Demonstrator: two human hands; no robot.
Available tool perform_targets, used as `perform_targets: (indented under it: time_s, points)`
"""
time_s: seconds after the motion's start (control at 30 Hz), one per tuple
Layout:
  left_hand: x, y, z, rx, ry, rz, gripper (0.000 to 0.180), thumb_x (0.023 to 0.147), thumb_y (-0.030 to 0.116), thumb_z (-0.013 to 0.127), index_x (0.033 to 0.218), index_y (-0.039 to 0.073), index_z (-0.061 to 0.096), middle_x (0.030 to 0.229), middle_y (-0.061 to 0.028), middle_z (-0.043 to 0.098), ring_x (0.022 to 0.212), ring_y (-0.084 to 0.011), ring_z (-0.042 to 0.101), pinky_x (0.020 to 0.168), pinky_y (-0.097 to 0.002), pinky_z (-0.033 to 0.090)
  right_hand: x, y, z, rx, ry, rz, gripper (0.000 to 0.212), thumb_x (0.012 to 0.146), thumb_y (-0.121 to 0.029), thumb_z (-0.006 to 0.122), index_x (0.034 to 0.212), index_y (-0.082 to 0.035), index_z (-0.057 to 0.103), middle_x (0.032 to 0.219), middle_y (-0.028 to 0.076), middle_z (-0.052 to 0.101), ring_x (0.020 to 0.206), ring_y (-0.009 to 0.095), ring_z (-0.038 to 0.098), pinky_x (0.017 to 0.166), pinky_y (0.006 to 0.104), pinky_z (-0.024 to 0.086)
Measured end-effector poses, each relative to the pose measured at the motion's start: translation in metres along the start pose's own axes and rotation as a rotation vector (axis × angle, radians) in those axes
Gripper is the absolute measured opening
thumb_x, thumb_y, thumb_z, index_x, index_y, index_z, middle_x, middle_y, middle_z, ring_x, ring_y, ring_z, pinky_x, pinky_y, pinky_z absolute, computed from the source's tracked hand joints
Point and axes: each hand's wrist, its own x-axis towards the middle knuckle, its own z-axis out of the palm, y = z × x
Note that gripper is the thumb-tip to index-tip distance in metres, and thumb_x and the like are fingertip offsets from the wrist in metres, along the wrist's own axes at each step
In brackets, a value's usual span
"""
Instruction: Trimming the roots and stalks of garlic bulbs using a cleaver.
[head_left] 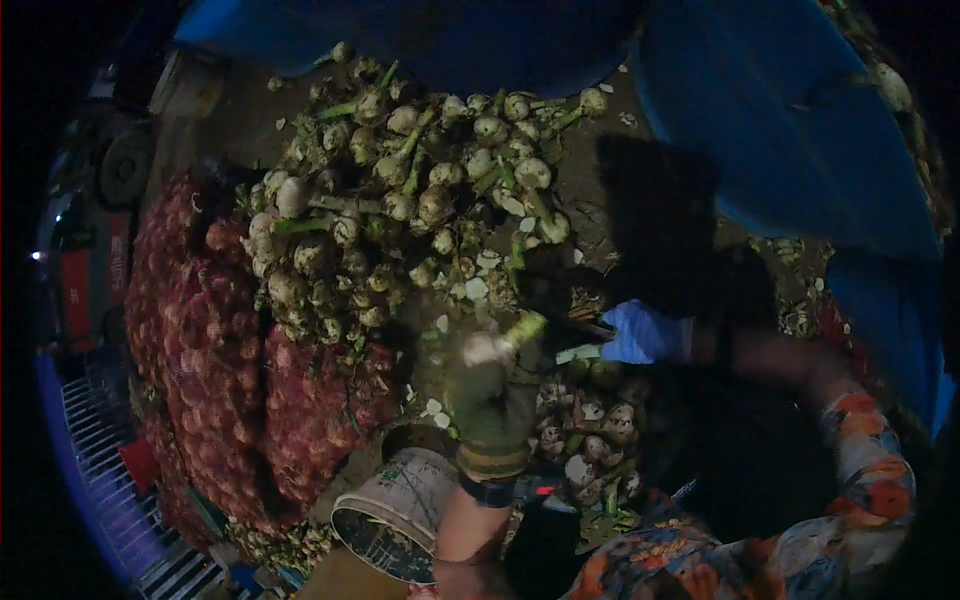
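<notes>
My left hand wears a dark green knit glove with a striped cuff, and a black watch sits on the wrist. Its fingers are closed on a garlic bulb whose cut green stem points up and right. Just to the right is my right hand, in a blue glove, its fingers closed. A narrow pale strip and a thin dark piece stick out from it toward the bulb; what they belong to is too dark to tell. Below the hands lies a group of garlic bulbs, partly hidden by my left hand.
A large heap of garlic bulbs with stems covers the ground ahead. Filled red mesh sacks stand at left. A dirty white bucket lies tipped beside my left forearm. Blue sheeting hangs at far right; a vehicle is at far left.
</notes>
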Motion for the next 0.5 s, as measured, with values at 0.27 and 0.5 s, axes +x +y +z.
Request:
perform_targets:
  time_s: [0.27,0.5]
  points:
    - [0.084,-0.007,-0.056,-0.122,0.048,-0.592,0.060,0.091,0.055,0.045,0.108,-0.002,0.056,0.099,-0.0151,0.064,0.084,-0.0256,0.063,0.081,-0.0342,0.051,0.004,0.032,-0.001,0.160,-0.097,-0.007,0.036,0.071,-0.031,0.072,0.091,-0.001,0.066,0.070,0.017,0.064,0.066,0.026,0.065,0.060,0.0391,0.049]
    - [0.202,-0.091,-0.144,0.330,-0.117,-0.321,0.036,0.090,0.036,0.053,0.105,0.003,0.059,0.092,-0.0121,0.064,0.080,-0.0235,0.062,0.070,-0.0347,0.051,0.014,0.020,0.014,0.058,-0.066,-0.192,0.035,0.071,-0.031,0.071,0.091,-0.002,0.066,0.073,0.019,0.064,0.068,0.030,0.064,0.062,0.0401,0.049]
